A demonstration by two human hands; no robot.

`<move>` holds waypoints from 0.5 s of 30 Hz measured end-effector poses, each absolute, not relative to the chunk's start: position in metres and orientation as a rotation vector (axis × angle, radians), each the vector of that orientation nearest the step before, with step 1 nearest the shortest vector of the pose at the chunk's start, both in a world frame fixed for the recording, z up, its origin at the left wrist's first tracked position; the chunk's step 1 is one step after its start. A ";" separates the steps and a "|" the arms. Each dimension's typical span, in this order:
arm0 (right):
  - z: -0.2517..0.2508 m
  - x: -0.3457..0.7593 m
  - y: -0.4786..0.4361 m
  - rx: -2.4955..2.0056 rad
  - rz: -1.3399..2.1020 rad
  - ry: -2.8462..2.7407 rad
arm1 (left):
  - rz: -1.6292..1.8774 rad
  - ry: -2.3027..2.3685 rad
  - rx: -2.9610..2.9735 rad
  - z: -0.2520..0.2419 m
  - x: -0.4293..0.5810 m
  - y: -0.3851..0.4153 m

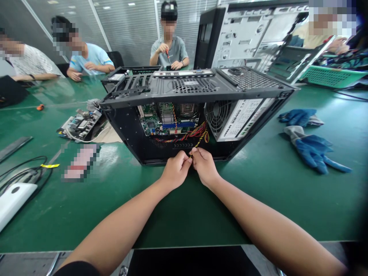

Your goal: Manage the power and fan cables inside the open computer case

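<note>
My left hand [176, 168] and my right hand [204, 165] meet in front of an open black computer case [129, 130]. Both are closed in a pinch on a black-and-yellow cable [198, 142] that runs out of the case; the cable's end is hidden by my fingers. Inside the case are a green motherboard [152, 126] and a power supply [240, 120] with a fan, at the right. A bundle of red, yellow and black wires [192, 134] hangs below the power supply. An orange-and-black twisted wire [175, 119] crosses the board.
Blue work gloves [312, 149] lie to the right on the green table [287, 203]. To the left are a loose circuit board [82, 124], a blurred-out phone-like object [80, 163] and black cables [25, 172]. Behind stand another case [244, 34] and a green basket [333, 76]. Several people sit around.
</note>
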State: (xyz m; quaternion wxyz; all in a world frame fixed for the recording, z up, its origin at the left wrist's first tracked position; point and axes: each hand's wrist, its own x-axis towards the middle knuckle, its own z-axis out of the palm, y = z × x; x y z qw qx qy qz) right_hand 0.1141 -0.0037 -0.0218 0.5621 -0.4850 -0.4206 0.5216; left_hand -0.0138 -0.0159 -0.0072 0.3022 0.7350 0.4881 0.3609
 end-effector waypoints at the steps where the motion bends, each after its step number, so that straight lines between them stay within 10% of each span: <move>1: -0.021 0.114 -0.004 -1.137 1.245 -0.979 | 0.956 1.297 1.948 -0.007 -0.014 -0.016; 15: -0.016 0.113 -0.003 -1.040 1.382 -0.875 | 0.929 1.254 1.681 -0.007 -0.015 -0.010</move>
